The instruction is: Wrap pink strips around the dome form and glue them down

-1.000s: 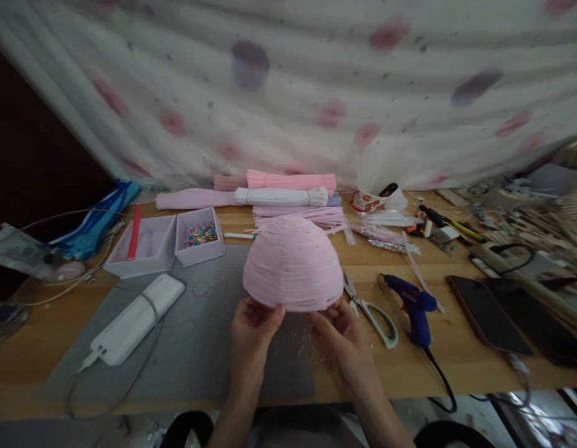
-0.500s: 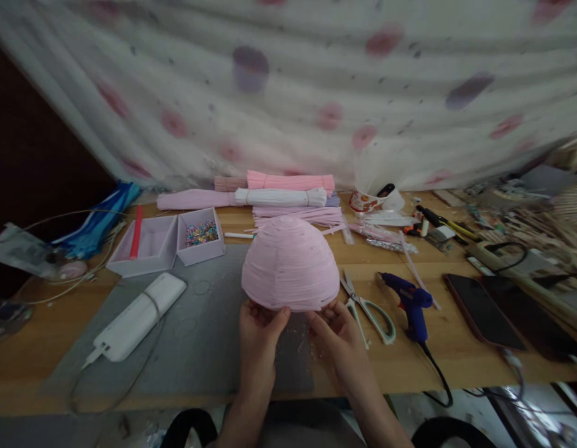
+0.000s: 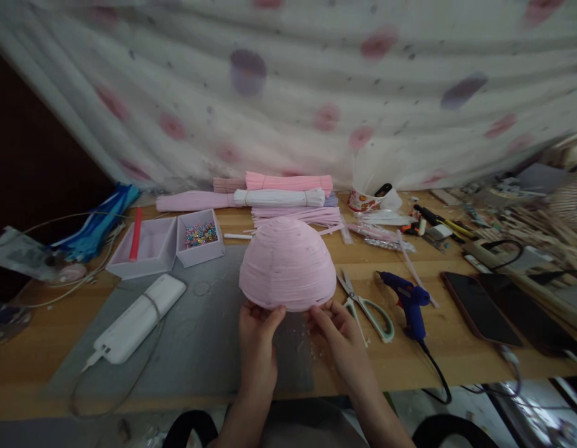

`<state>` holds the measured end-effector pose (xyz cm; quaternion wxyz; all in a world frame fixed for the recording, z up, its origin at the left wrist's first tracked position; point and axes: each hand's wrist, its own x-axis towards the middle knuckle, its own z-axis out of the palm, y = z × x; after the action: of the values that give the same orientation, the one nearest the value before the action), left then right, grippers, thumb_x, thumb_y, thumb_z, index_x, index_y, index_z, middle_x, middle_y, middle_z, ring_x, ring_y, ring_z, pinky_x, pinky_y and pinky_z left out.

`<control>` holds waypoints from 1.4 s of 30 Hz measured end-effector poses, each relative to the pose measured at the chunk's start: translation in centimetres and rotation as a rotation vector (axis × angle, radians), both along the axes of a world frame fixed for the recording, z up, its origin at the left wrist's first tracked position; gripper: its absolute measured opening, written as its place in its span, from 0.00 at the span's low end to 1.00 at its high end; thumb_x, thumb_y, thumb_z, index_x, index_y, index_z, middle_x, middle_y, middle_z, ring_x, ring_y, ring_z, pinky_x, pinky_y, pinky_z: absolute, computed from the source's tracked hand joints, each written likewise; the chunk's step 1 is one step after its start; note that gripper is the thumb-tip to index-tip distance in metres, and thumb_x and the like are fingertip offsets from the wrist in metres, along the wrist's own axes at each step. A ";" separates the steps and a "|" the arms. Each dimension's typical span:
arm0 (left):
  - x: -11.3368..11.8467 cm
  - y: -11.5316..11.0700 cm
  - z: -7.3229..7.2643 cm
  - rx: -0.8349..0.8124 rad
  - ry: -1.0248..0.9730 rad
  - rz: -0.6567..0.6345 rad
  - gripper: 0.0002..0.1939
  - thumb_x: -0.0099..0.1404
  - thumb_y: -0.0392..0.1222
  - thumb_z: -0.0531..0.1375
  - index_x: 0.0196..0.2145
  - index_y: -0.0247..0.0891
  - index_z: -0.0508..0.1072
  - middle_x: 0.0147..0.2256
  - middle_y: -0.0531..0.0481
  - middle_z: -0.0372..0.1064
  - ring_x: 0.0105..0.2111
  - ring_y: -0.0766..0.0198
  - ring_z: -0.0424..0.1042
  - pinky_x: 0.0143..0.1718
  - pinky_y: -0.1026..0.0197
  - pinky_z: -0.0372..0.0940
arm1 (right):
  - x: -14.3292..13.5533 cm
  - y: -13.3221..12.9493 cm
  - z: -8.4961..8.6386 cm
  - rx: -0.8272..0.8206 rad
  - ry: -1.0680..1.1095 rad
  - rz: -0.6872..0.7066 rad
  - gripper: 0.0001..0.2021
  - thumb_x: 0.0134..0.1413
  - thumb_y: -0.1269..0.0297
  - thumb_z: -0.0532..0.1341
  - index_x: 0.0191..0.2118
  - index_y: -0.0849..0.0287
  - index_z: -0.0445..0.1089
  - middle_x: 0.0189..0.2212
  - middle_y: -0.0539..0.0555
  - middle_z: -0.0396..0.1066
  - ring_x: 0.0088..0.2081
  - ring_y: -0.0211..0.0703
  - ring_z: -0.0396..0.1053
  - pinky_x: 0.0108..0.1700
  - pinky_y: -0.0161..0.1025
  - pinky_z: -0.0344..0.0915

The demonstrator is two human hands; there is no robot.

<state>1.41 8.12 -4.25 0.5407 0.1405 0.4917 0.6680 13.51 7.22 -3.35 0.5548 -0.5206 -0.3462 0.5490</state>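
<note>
Pinching pink dome (image 3: 288,264) by rim (image 3: 295,308) in closed fingers (image 3: 274,318), left hand (image 3: 258,342) and right hand (image 3: 341,336); could warp if squeezed unevenly.

Left hand (image 3: 260,342) and right hand (image 3: 339,333) were bare. Forearms (image 3: 249,404) bare too, down to view's bottom edge. Dark grey clothing (image 3: 311,426) showed between them; cut too dim to tell.

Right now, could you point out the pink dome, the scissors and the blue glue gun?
Pink dome (image 3: 287,267), head view: the middle of its front wall.
Scissors (image 3: 356,298), head view: around the pivot.
Blue glue gun (image 3: 411,300), head view: where body meets grip.
</note>
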 end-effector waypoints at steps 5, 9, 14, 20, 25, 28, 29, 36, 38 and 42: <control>-0.1 0.2 -0.3 -0.025 -0.016 -0.011 0.25 0.41 0.37 0.73 0.38 0.39 0.71 0.36 0.50 0.77 0.37 0.60 0.76 0.44 0.57 0.66 | 0.0 0.3 -0.2 0.006 -0.024 -0.002 0.20 0.40 0.45 0.73 0.25 0.57 0.72 0.21 0.51 0.73 0.24 0.39 0.67 0.28 0.37 0.64; -0.3 -0.3 -0.4 -0.037 -0.017 -0.091 0.23 0.44 0.42 0.75 0.37 0.38 0.73 0.36 0.49 0.78 0.37 0.61 0.75 0.42 0.59 0.66 | -0.1 0.4 -0.1 0.000 -0.033 0.005 0.20 0.42 0.45 0.72 0.24 0.58 0.72 0.21 0.51 0.74 0.23 0.38 0.67 0.28 0.36 0.64; 0.1 -1.7 0.3 -0.013 -0.038 -0.288 0.21 0.47 0.51 0.75 0.33 0.33 0.79 0.32 0.43 0.79 0.32 0.58 0.74 0.37 0.57 0.67 | -0.5 0.3 0.1 -0.013 -0.031 0.025 0.20 0.42 0.45 0.71 0.24 0.58 0.72 0.19 0.51 0.73 0.22 0.39 0.68 0.28 0.37 0.65; 0.3 -1.8 0.1 -0.060 -0.012 -0.202 0.20 0.45 0.54 0.74 0.26 0.37 0.77 0.24 0.52 0.74 0.27 0.65 0.69 0.31 0.63 0.63 | -0.7 0.4 0.2 -0.033 -0.050 0.039 0.20 0.41 0.45 0.72 0.23 0.58 0.72 0.18 0.52 0.73 0.22 0.40 0.69 0.27 0.36 0.65; 0.3 -1.5 0.1 -0.075 0.005 -0.165 0.19 0.45 0.53 0.74 0.24 0.37 0.74 0.23 0.54 0.70 0.25 0.66 0.66 0.30 0.63 0.61 | -0.7 0.5 0.1 -0.047 -0.051 0.053 0.21 0.40 0.44 0.72 0.21 0.58 0.72 0.17 0.51 0.72 0.20 0.39 0.68 0.25 0.36 0.64; 0.4 -1.4 0.3 -0.076 0.005 -0.177 0.18 0.45 0.52 0.73 0.25 0.37 0.74 0.23 0.53 0.71 0.25 0.65 0.65 0.29 0.62 0.61 | -0.6 0.5 0.0 -0.053 -0.052 0.056 0.21 0.40 0.44 0.72 0.22 0.58 0.71 0.16 0.51 0.71 0.21 0.39 0.68 0.25 0.35 0.64; 0.5 -1.3 0.4 -0.076 0.005 -0.177 0.18 0.45 0.52 0.73 0.25 0.37 0.74 0.23 0.53 0.70 0.25 0.65 0.65 0.29 0.62 0.61 | -0.6 0.5 0.0 -0.054 -0.052 0.059 0.21 0.40 0.44 0.72 0.22 0.58 0.71 0.16 0.51 0.71 0.21 0.39 0.68 0.25 0.35 0.64; 0.6 -1.4 0.2 -0.075 0.027 -0.145 0.16 0.46 0.49 0.72 0.23 0.38 0.72 0.21 0.56 0.68 0.24 0.67 0.62 0.28 0.63 0.59 | -0.3 0.3 -0.3 -0.048 -0.045 0.103 0.21 0.43 0.43 0.70 0.22 0.59 0.72 0.18 0.51 0.73 0.20 0.37 0.67 0.26 0.35 0.64; 0.5 -1.4 0.1 -0.086 0.032 -0.141 0.16 0.46 0.49 0.72 0.22 0.38 0.71 0.20 0.56 0.67 0.23 0.67 0.61 0.27 0.63 0.58 | -0.2 0.3 -0.5 -0.050 -0.042 0.114 0.21 0.45 0.44 0.69 0.22 0.58 0.72 0.18 0.51 0.73 0.20 0.37 0.67 0.27 0.35 0.65; 0.5 -1.3 -0.2 -0.102 0.045 -0.136 0.17 0.45 0.49 0.72 0.21 0.38 0.69 0.17 0.57 0.64 0.21 0.68 0.59 0.25 0.64 0.57 | -0.1 0.3 -0.9 -0.058 -0.050 0.116 0.21 0.45 0.44 0.69 0.23 0.58 0.72 0.18 0.51 0.73 0.21 0.38 0.68 0.27 0.35 0.65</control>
<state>1.89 6.80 -4.43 0.5802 0.1609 0.5264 0.6003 13.41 7.50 -4.22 0.4980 -0.5291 -0.3734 0.5768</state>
